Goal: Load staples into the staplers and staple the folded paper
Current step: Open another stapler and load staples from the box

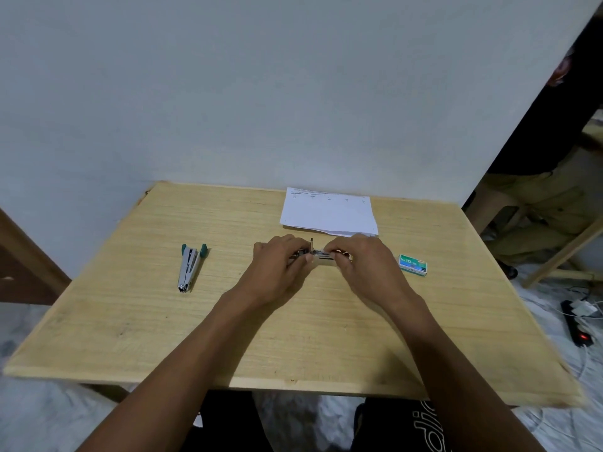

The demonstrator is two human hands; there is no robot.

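Wooden table (130,321): I see the left hand (277,269) and right hand (362,265) pinching a small metal stapler (321,254) from either end. Well left of it lies a green-tipped stapler (189,267), splayed open. To its right sits a staple box (413,264), and just beyond it the folded paper (329,212) by the table's far edge.

Bare forearms (182,353) above black trousers (388,425) bearing white lettering (428,429).

The green staple box (412,264) reads "No 10".
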